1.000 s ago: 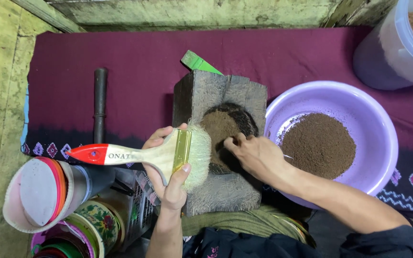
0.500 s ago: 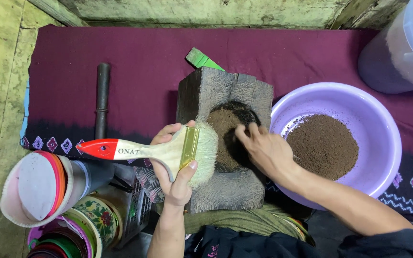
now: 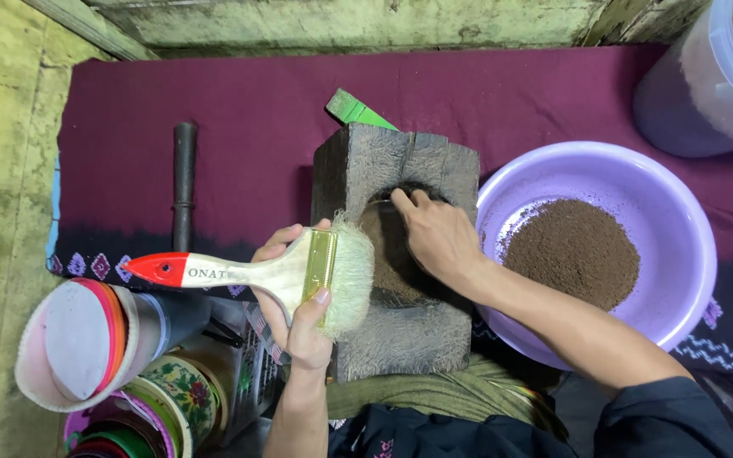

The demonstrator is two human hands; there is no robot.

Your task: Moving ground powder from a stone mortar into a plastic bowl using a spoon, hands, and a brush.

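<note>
We count one wooden block (image 3: pixel 366 161) with a hollow of brown powder (image 3: pixel 381 242), one brush (image 3: pixel 252 273), one purple basin (image 3: pixel 663 199) of powder on the right, one clear tub (image 3: pixel 697 93) at far right, one dark rod (image 3: pixel 182 182) on the maroon cloth (image 3: pixel 239 110), and a stack of lids (image 3: pixel 86 339) at near left. Our left hand (image 3: pixel 297 314) grips the brush, bristles over the block's left edge. Our right hand (image 3: pixel 436 233) reaches into the hollow, fingers curled narrow; what it holds we cannot tell. Half a second ago that hand sat nearer us; now it has moved to the hollow's far rim. The brush has barely shifted.
</note>
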